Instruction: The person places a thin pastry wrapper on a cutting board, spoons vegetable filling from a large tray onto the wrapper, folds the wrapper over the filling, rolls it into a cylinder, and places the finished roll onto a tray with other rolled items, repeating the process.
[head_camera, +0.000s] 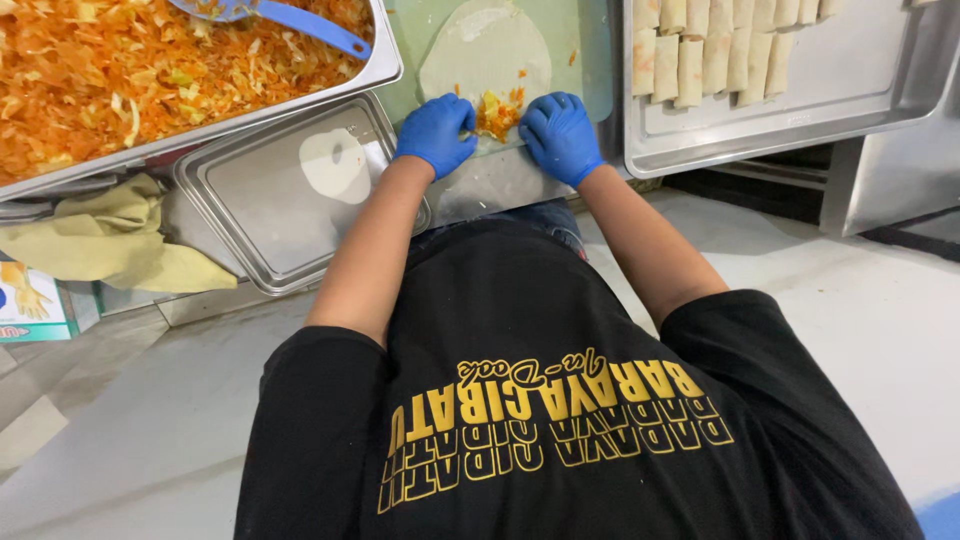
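A thin round wrapper (487, 45) lies on a green mat (583, 40) in front of me. A small heap of orange and yellow shredded vegetable filling (494, 115) sits on its near edge. My left hand (436, 132), in a blue glove, grips the wrapper's near edge just left of the filling. My right hand (558, 135), also in a blue glove, grips the same edge just right of the filling. Both hands have their fingers curled over the fold.
A large steel pan of shredded filling (150, 70) with a blue spoon (290, 18) stands at the left. Below it is a shallow steel tray (250, 220) with a white patch. A steel tray (790, 120) at the right holds several rolled spring rolls (710, 50). A yellow cloth (110, 235) hangs at the left.
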